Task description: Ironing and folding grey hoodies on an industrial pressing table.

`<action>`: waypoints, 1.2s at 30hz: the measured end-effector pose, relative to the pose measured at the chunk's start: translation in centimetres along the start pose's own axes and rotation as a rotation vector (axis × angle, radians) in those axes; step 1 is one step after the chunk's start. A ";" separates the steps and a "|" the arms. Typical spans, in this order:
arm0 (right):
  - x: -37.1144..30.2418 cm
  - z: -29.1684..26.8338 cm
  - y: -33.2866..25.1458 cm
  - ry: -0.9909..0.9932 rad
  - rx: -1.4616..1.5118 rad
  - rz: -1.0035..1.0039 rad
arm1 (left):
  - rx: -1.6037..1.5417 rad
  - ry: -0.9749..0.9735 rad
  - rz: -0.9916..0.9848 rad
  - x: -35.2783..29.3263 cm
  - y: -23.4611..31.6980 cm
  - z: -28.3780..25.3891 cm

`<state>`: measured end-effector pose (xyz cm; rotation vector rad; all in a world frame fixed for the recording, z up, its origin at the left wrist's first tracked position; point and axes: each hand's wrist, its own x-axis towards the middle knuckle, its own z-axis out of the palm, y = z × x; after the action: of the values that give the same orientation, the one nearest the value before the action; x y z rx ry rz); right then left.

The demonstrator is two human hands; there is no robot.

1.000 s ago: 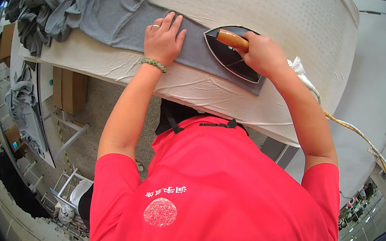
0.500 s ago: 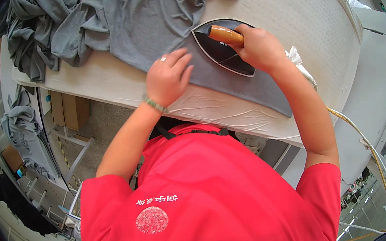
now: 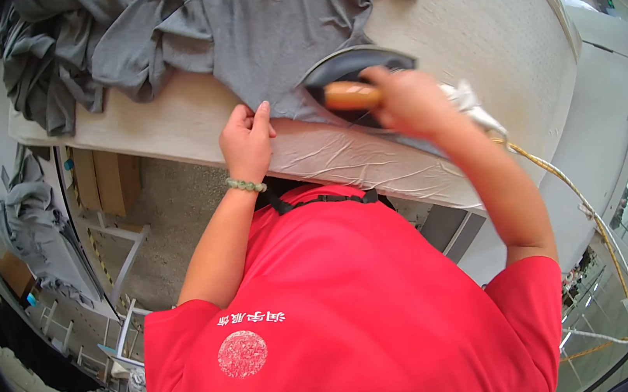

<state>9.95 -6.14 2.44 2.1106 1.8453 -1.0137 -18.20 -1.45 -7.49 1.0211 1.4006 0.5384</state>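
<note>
A grey garment (image 3: 271, 37) is spread over the pale padded ironing table (image 3: 458, 29), its near edge close to the table's front. My right hand (image 3: 408, 102) is wrapped round the wooden handle of a dark iron (image 3: 357, 65), which rests on the cloth and is slightly blurred by motion. With closed fingers, my left hand (image 3: 247, 141) pinches the near edge of the garment, to the left of the iron. A beaded bracelet (image 3: 246, 185) circles my left wrist.
More grey cloth (image 3: 51, 67) lies bunched at the table's far left. From the iron, a cord and hose (image 3: 553, 166) run down on the right. Below the table at left stand cardboard boxes (image 3: 112, 178) and a metal frame (image 3: 129, 258); grey garments (image 3: 31, 219) hang farther left.
My left hand has moved down and left and closed on the garment's edge. The iron has shifted slightly left and turned. The garment has slid right.
</note>
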 end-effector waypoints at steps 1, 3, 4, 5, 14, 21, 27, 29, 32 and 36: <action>-0.1 1.2 -1.7 -0.003 0.010 -0.034 | -0.005 -0.017 0.003 0.1 -0.3 0.0; -0.2 1.2 -5.4 -0.076 0.011 -0.043 | 0.059 0.021 0.060 0.5 -0.9 -0.7; -0.4 1.1 -4.8 -0.073 0.006 -0.032 | 0.091 0.041 0.089 0.6 -1.2 -0.8; -0.4 1.4 -4.2 -0.007 0.023 0.044 | 0.091 0.029 0.094 0.7 -1.2 -1.1; -13.5 5.0 17.0 0.465 0.245 0.717 | -0.173 0.027 -0.003 2.1 2.0 -0.8; -26.5 9.5 37.0 0.557 0.326 0.977 | -0.805 -0.060 -0.184 12.7 10.1 -1.6; -28.5 8.7 44.1 0.620 0.327 0.987 | -0.361 0.125 0.292 2.5 19.7 14.0; -27.0 5.8 40.1 0.769 -0.165 1.068 | -0.385 -0.077 0.428 -3.6 19.5 14.3; -25.0 5.2 38.5 1.254 -0.124 0.543 | -0.743 -0.418 0.235 -13.7 18.8 12.4; -21.2 4.1 32.3 0.630 1.728 0.045 | -0.820 -0.407 0.348 -18.4 14.3 5.9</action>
<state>38.11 -32.98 1.69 3.4909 0.7580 -2.7879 -11.78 -11.13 13.55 0.6352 0.5367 0.9916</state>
